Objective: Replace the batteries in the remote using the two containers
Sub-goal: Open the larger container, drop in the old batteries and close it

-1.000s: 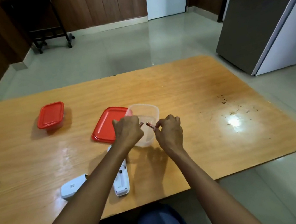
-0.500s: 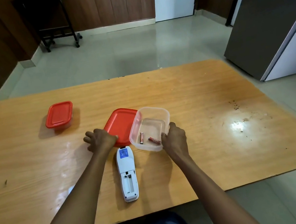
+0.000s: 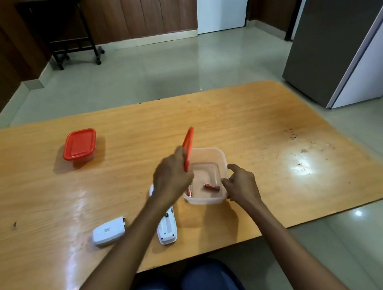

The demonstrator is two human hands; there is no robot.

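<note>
We see the remote (image 3: 167,229) on the bench (image 3: 243,118) near edge, long axis running away from us, partly under the left forearm. Left hand (image 3: 172,179) grip pinches the red lid (image 3: 189,148) on edge over the clear container (image 3: 212,166); right hand (image 3: 240,184) grip loose, empty, at its wall. Risk: a skewed lid shoves the tub and scatters both batteries (image 3: 212,187).

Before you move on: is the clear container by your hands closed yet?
Still open. The left hand holds the red lid tilted on edge above the clear container, and two batteries lie visible inside.
</note>
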